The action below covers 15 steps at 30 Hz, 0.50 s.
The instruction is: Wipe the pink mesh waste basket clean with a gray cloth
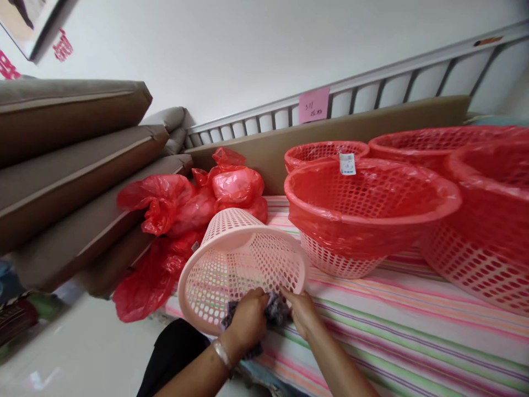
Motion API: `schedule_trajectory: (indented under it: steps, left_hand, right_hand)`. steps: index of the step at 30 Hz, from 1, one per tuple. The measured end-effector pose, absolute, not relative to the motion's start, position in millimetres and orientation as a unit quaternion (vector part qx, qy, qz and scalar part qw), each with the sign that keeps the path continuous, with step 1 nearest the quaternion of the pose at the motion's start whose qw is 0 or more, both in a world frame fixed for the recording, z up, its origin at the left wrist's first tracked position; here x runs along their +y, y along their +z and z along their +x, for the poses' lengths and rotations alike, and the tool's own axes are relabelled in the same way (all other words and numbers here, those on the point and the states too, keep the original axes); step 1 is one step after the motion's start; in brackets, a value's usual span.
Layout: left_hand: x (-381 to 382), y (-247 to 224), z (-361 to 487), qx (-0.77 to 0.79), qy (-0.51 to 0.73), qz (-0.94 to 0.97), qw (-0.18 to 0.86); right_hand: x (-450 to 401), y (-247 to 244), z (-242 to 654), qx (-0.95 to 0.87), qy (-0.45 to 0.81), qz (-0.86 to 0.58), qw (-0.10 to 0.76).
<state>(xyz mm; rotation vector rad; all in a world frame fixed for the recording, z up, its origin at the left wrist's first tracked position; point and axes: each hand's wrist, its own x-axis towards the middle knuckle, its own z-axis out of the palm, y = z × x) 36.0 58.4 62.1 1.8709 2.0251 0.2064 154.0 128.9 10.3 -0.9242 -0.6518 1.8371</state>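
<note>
A pale pink plastic basket (231,242) with a perforated wall lies tipped on its side, its mouth toward me. My left hand (250,317), wearing a silver bracelet, is closed on a dark grey cloth (278,310) at the lower edge of the mouth. On the right of that edge, my right hand (301,310) grips the basket's rim, fingertips near the cloth. Part of the cloth is hidden behind my left hand.
Red plastic bags (237,184) sit behind the basket. To the right, several baskets (343,264) lined with red bags stand on a striped sheet (372,314). Grey-brown cushions (82,160) are stacked at left. A pink note (314,105) hangs on the white railing (355,103).
</note>
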Motion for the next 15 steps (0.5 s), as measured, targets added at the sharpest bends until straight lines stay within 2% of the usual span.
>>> schedule_trajectory:
  steps: [6,15]
  left_hand:
    - [64.8,52.2,34.4,0.724,0.09,0.676,0.103]
    - [172.3,52.8,-18.3,0.82,0.04,0.57,0.008]
  right_hand:
    - [127.3,14.1,154.4,-0.27,0.764,-0.35,0.47]
    - [130.9,8.7,154.5,-0.236,0.788,-0.376,0.426]
